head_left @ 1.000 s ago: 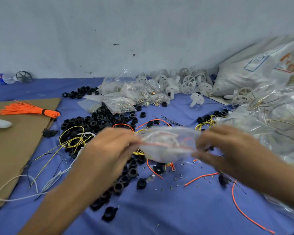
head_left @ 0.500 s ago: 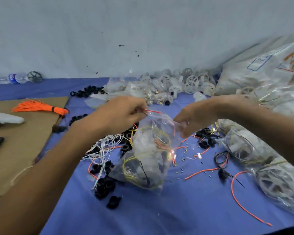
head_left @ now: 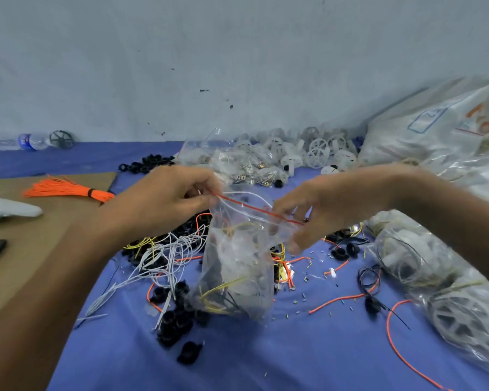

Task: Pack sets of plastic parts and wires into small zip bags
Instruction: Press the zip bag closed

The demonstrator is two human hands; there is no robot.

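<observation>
Two hands are held at the top of a clear zip bag [head_left: 237, 266], which hangs upright with its bottom apparently resting on the blue tabletop [head_left: 294, 356]. Yellow wires [head_left: 220, 285] can be made out inside it, along with pale shapes too blurred to name. The left end of the bag's red seal strip [head_left: 254, 208] is pinched in the narrow grip of the left hand [head_left: 170, 201]. The right end is taken between the curled fingers of the right hand [head_left: 319, 210], though blur keeps that grip from being read with certainty.

The strip's long axis is stretched between the two grips, sloping down from the left hand towards the right, so each hand lies at one end and neither is nearer the middle. Whether the mouth is pressed closed cannot be told. A pale lip seems to bow out behind the strip, so it is judged at least partly open. The coming move is judged to be a run of pinched fingers along the strip, end to end.

Left of the bag, loose white wires [head_left: 164, 255] and black rings [head_left: 175, 320] are heaped. Behind it small filled bags [head_left: 251, 167] are piled, and right of it lie large clear sacks [head_left: 449, 292].
</observation>
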